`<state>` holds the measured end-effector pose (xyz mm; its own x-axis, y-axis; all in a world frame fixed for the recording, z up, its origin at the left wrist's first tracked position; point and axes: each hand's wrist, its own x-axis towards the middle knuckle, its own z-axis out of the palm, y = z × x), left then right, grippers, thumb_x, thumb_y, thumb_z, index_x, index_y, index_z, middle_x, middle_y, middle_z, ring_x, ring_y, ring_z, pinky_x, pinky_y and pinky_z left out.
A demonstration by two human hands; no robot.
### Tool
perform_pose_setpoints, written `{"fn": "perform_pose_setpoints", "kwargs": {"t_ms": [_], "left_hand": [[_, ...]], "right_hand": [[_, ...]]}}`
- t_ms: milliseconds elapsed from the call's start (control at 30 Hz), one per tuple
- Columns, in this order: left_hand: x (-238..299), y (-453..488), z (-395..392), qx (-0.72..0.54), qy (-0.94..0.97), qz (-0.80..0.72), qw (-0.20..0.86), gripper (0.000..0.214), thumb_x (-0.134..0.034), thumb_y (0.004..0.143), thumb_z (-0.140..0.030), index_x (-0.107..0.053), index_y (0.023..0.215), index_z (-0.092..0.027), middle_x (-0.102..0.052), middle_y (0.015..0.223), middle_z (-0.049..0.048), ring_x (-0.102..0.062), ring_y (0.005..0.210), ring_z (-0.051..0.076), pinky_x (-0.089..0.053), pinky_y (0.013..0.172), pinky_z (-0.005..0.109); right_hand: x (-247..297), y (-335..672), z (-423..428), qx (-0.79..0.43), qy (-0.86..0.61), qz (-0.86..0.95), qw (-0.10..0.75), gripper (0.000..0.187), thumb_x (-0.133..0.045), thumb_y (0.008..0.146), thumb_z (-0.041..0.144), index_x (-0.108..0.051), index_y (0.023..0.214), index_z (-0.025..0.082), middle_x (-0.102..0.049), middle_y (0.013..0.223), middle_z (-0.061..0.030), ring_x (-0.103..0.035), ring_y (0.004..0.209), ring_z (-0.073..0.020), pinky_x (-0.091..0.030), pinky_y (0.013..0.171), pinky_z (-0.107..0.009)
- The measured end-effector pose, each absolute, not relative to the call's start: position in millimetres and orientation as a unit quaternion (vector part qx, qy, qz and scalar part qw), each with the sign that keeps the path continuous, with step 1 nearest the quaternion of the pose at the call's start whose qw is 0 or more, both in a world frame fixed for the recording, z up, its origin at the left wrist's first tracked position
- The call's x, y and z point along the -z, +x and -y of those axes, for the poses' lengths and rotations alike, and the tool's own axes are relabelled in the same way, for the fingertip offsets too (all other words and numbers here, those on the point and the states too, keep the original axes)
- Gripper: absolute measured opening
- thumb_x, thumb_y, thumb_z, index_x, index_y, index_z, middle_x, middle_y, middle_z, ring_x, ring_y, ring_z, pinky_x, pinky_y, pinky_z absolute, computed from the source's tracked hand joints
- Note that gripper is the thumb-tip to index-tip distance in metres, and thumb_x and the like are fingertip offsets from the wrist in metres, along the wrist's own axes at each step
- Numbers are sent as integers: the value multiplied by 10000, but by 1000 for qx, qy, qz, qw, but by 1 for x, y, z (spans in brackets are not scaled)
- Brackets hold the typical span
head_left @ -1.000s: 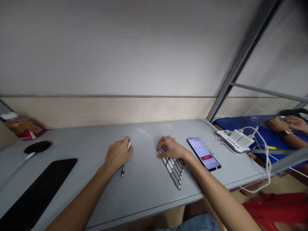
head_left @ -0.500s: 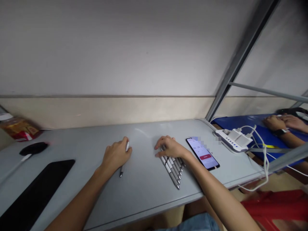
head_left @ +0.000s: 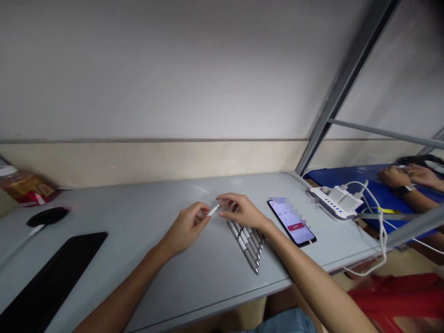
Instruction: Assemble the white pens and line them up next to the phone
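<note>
My left hand (head_left: 189, 226) pinches a white-and-grey pen (head_left: 214, 210) above the middle of the desk, its white end pointing up and to the right. Close by, my right hand (head_left: 241, 210) has its thumb and fingers apart around that end; whether they touch the pen I cannot tell. Under and just in front of my right hand lies a row of several similar pens (head_left: 247, 245), side by side with their silver tips toward the desk's front edge. My right hand hides their far ends.
A phone (head_left: 292, 222) with a lit timer lies right of the pens. Beyond it sit a power strip (head_left: 335, 203) with white cables and a metal bed-like frame. Another person's hands (head_left: 398, 175) rest on a blue surface. Left are a black pad (head_left: 55, 277), a mouse (head_left: 47, 216) and a jar (head_left: 27, 187).
My left hand has lifted the pen off the desk and carried it right, turning its white end toward my right hand. My right hand has shifted slightly left off the pen row.
</note>
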<state>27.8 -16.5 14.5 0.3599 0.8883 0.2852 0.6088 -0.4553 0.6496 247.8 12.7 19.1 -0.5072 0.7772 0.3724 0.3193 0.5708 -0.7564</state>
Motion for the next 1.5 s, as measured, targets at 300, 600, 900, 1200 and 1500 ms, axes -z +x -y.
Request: {"fn": "perform_pose_setpoints", "kwargs": {"t_ms": [300,600,900,1200,1500], "left_hand": [[-8,21,11,-298,823,-461,146,168,-505,906,-327,-584,986,-202,-653,930,24,-606,833,159,-464,745,277],[-8,17,7,-258,854,-451,-7,269,-343,974,-310,-571,1009,-171,-616,897,60,-555,837,195,-432,765,341],[-7,15,8,-256,848,-458,-71,250,-323,918,-137,-502,749,-185,-556,690,24,-492,680,181,-378,661,311],[2,14,3,-295,820,-486,71,235,-330,949,-246,-513,808,-199,-572,763,7,-544,719,157,-410,683,278],[-2,17,8,-283,838,-459,88,239,-349,964,-319,-545,915,-191,-571,849,30,-542,796,170,-439,744,309]], "right_hand": [[-9,242,-21,-409,-389,706,427,230,-597,840,360,-661,916,153,-550,674,12,-464,583,-97,-356,549,-217],[-9,247,-22,-537,-405,671,312,505,-453,877,586,-621,709,141,-468,511,31,-341,434,-76,-241,441,-232],[-14,243,-16,-497,-353,722,328,462,-452,899,542,-539,664,153,-380,545,47,-313,490,-80,-242,485,-233],[-14,243,-16,-339,-351,775,401,314,-592,860,391,-653,1075,171,-646,899,-43,-534,714,-134,-391,638,-239],[-12,248,-21,-364,-371,749,411,313,-647,804,372,-643,1040,166,-628,859,-30,-536,732,-138,-408,650,-239]]}}
